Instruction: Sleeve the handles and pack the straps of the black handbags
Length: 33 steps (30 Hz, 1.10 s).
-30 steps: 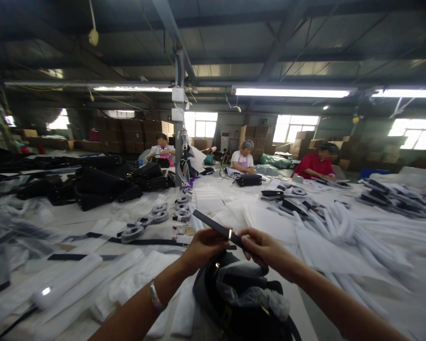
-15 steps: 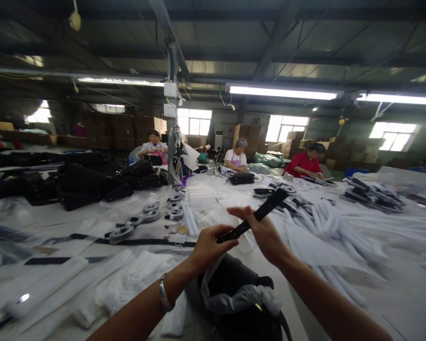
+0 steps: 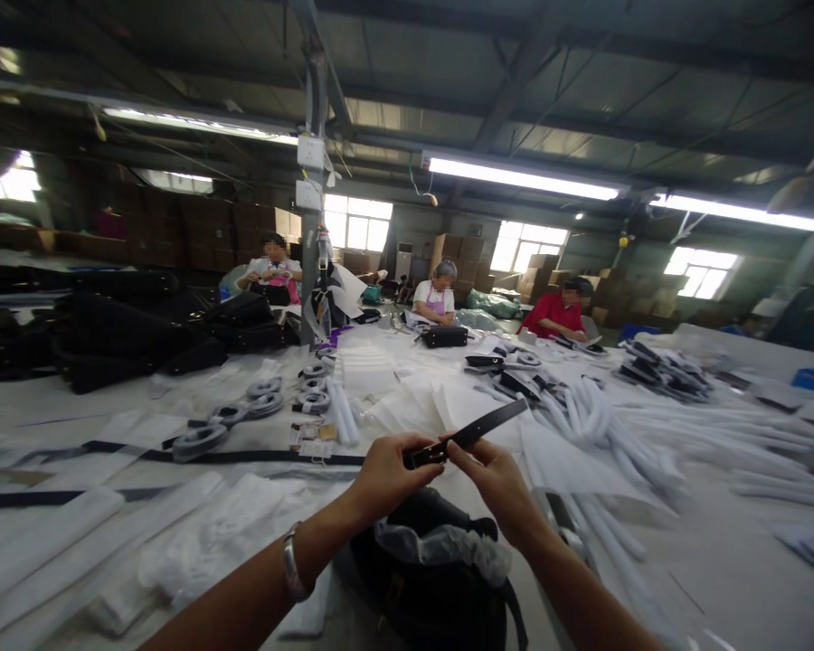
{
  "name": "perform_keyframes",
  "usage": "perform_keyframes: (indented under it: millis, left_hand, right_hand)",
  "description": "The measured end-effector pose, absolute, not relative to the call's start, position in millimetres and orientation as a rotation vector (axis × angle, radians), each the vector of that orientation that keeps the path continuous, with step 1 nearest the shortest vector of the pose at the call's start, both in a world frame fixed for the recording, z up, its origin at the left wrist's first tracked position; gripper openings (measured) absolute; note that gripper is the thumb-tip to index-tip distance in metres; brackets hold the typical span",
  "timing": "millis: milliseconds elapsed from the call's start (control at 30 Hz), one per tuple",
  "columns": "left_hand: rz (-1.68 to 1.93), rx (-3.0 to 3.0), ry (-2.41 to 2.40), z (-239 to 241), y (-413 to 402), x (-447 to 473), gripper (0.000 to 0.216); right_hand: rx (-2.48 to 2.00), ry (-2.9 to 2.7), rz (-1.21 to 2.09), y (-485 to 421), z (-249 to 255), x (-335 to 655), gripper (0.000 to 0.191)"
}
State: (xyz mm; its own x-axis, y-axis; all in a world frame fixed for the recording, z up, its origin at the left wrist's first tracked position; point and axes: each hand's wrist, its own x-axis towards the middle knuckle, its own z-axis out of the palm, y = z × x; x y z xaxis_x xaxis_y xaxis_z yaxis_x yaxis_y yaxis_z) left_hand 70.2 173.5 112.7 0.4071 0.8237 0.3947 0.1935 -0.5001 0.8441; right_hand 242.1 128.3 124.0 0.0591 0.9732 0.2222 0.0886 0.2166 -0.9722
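Between my hands, above the bag, is a black strap (image 3: 492,423) with a small gold-coloured buckle. My left hand (image 3: 394,475) pinches its buckle end. Closer to the middle, the thumb and fingers of my right hand (image 3: 492,479) close on the strap, whose free end points up to the right. Below them stands a black handbag (image 3: 440,597) with gold-coloured fittings, and crumpled clear plastic (image 3: 448,550) lies over its opening. The bag's lower part runs out of view.
White foam tubes (image 3: 603,434) spread over the right of the table. Coiled grey-wrapped straps (image 3: 266,398), long black strips (image 3: 258,457) and white packing sleeves (image 3: 101,542) lie to the left. Black bags (image 3: 128,334) are piled at the far left. Several co-workers (image 3: 436,297) sit across the table.
My right hand has come down and in towards the left, its fingers now closed near the buckle. The strap lies at a flatter tilt. The view has turned slightly right.
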Motion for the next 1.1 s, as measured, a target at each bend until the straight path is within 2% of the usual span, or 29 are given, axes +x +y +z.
perform_keyframes:
  millis: [233,533,800,933,1100]
  left_hand:
    - [1.029,2.07,0.945,112.8,169.8,66.3,0.027]
    - [1.014,2.077,1.042,109.0,173.0,62.5,0.029]
    - [0.97,2.113,1.082,110.8,169.5,60.9,0.025]
    - [0.945,2.134,1.111,109.8,168.6,62.0,0.026]
    - [0.944,2.088,1.041,111.2,169.0,62.0,0.029]
  right_hand:
    - [-1.191,-1.225,0.742,130.4,118.1,248.1,0.03]
    - [-0.884,-0.687,1.123,128.3,114.1,252.3,0.03]
    - [-0.836,-0.602,1.296,124.7,102.3,255.0,0.022]
    - [-0.839,-0.748,1.34,120.1,102.7,249.1,0.029]
    - [-0.917,-0.888,1.222,117.0,105.0,244.2,0.043]
